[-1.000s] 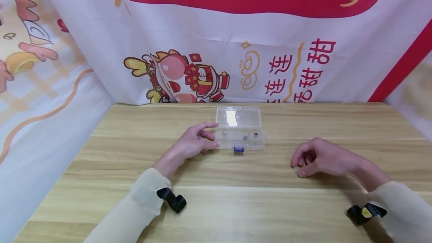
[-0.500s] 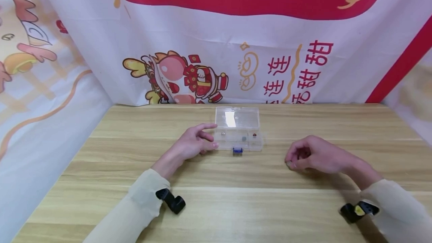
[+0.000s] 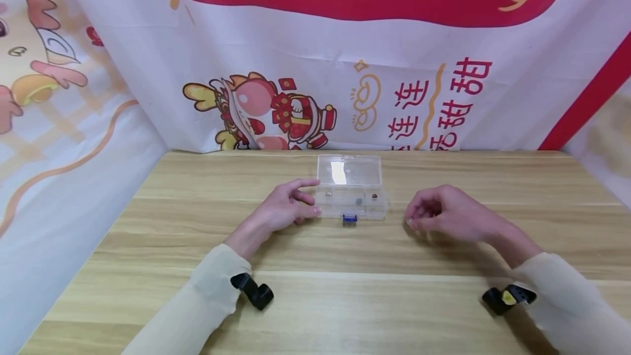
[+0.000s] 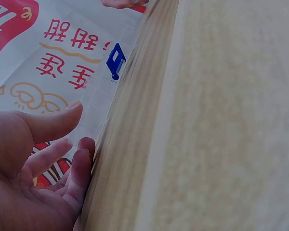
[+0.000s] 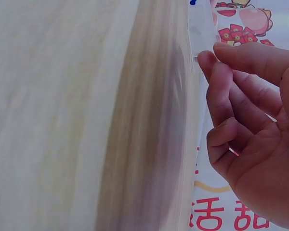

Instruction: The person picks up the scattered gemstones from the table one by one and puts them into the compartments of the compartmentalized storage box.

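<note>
A clear plastic compartment box [image 3: 322, 213] lies on the table with its lid [image 3: 360, 171] raised at the back and a blue latch [image 3: 350, 218] at the front. Inside, in separate spots, are a whitish bead [image 3: 328, 194], a grey-green bead [image 3: 359, 201] and a dark red bead [image 3: 374, 196]. My left hand [image 3: 288, 204] touches the box's left end, thumb and index finger extended and spread. Right of the box, my right hand [image 3: 451, 215] pinches a tiny pale bead-like piece [image 3: 409, 222] between thumb and fingertips, mostly hidden by them.
A wood-grain table [image 3: 320, 311] carries the box near its back edge. Behind it hangs a white and red printed cloth [image 3: 305, 37], and another printed cloth [image 3: 98, 152] hangs at the left. Black wrist cameras are strapped over both sleeves.
My right hand has moved left and away from me, closer to the box, still pinching the small piece. The left hand and the box stay in place.
</note>
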The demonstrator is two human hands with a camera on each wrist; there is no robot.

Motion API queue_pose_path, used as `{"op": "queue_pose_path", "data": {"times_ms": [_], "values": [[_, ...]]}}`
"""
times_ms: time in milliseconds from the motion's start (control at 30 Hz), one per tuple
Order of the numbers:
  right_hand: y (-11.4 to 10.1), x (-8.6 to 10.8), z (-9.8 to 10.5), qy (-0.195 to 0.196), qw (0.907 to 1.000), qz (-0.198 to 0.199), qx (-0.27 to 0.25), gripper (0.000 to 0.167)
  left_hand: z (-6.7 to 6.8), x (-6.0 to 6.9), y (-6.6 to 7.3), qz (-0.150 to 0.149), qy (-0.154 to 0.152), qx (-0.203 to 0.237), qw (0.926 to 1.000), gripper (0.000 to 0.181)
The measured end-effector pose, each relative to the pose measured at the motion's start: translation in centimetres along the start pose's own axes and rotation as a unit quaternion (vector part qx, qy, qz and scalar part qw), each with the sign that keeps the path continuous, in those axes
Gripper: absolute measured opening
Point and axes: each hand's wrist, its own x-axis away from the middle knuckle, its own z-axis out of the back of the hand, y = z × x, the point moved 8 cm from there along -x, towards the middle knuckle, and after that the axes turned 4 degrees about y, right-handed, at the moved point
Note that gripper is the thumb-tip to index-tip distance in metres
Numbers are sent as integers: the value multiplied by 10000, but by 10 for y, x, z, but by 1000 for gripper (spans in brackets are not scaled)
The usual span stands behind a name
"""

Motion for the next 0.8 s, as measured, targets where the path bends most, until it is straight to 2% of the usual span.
{"op": "queue_pose_path", "data": {"times_ms": [533, 800], "values": [[-13, -13, -8, 492, 9988, 18, -74, 13, -1, 0, 1, -48, -15, -5, 10000, 65], [-23, -20, -16, 547, 9980, -55, -298, 16, 0, 0, 0, -65, -36, -27, 10000, 63]]}}
